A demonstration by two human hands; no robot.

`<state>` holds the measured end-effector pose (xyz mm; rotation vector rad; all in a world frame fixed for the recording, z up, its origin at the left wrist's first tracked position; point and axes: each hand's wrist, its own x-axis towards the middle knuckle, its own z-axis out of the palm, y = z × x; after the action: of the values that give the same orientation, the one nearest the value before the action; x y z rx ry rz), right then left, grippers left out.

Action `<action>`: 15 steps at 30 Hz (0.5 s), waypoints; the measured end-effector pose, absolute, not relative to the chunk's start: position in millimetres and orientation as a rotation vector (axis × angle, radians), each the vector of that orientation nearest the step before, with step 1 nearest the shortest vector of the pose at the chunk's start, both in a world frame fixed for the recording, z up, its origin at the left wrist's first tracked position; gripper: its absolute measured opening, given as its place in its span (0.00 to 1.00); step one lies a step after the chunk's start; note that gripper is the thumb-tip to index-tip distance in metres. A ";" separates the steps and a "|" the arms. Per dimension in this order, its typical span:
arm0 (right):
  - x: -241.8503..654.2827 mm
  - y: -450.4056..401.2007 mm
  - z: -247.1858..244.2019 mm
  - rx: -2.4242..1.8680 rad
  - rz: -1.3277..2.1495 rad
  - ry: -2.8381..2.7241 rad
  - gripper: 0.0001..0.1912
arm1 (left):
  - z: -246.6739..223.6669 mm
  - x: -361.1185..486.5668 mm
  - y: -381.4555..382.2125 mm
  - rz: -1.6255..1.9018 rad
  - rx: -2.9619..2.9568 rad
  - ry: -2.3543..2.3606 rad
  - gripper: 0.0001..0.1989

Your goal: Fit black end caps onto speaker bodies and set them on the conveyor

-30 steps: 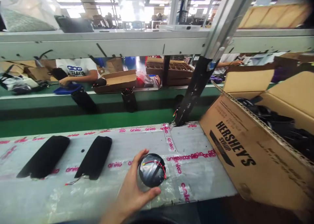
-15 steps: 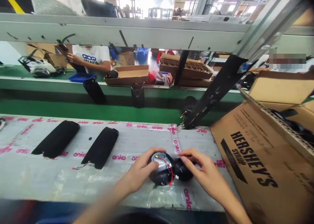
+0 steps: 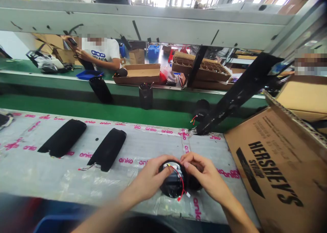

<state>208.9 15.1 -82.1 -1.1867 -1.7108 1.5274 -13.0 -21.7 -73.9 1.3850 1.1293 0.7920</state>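
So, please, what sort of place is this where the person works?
Probably a factory assembly line for small electrical goods: a green conveyor belt with a co-worker beyond it, a plastic-covered workbench, and a round black unit with red wires in the person's hands.

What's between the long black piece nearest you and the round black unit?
The head view shows your left hand reaching onto the round black unit, and pink "anko" tape on the plastic-covered bench beside the long black piece.

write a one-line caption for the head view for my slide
Left hand and right hand hold a round black device with red wires on a plastic-covered bench.
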 end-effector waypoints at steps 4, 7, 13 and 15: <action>200.6 34.5 -59.7 -1.193 1.456 -1.912 0.11 | -75.4 -13.9 -21.8 0.798 1.386 1.134 0.18; 192.5 49.4 -39.8 -1.155 1.299 -2.283 0.07 | -77.3 -14.4 -21.9 0.803 1.381 1.120 0.18; 174.8 62.7 -18.8 -1.219 1.152 -2.616 0.06 | -77.2 -13.3 -19.3 0.769 1.445 1.142 0.18; 169.6 62.6 -15.8 -1.230 1.055 -2.712 0.07 | -72.1 -15.9 -18.5 0.743 1.490 1.155 0.18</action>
<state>169.6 62.6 -15.8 -1.2303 -2.7118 1.0553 -15.9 -18.5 -72.1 1.4901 1.1550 0.7429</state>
